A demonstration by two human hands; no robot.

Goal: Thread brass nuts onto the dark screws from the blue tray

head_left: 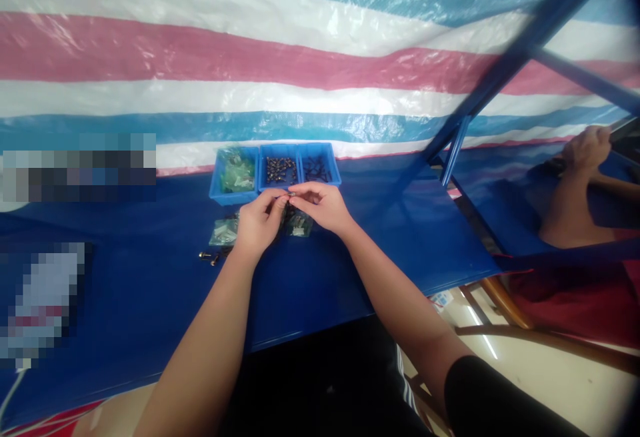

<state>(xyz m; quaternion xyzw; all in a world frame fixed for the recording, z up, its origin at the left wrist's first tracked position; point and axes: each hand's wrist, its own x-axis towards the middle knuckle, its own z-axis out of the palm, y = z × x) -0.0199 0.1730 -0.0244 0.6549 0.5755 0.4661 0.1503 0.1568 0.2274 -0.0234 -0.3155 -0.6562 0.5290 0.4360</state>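
My left hand [260,220] and my right hand [323,205] meet in front of the blue bins, fingertips nearly together. Both are closed in a pinch on a small metal piece [291,194], too small and too covered by fingers to name. Beneath and beside the hands lie small clear plastic bags, one bag [223,232] by my left wrist and another bag [299,224] under my right hand. Several loose bolt-like metal parts [214,259] rest on the table left of my left wrist; some are partly hidden by it.
Behind my hands stand three joined blue bins: a left bin [214,187] with green-tinted bags, a middle bin [279,148] with metal fasteners, a right bin [334,165] with dark screws. A blue metal frame [473,107] rises at right, near another person's hand [587,150].
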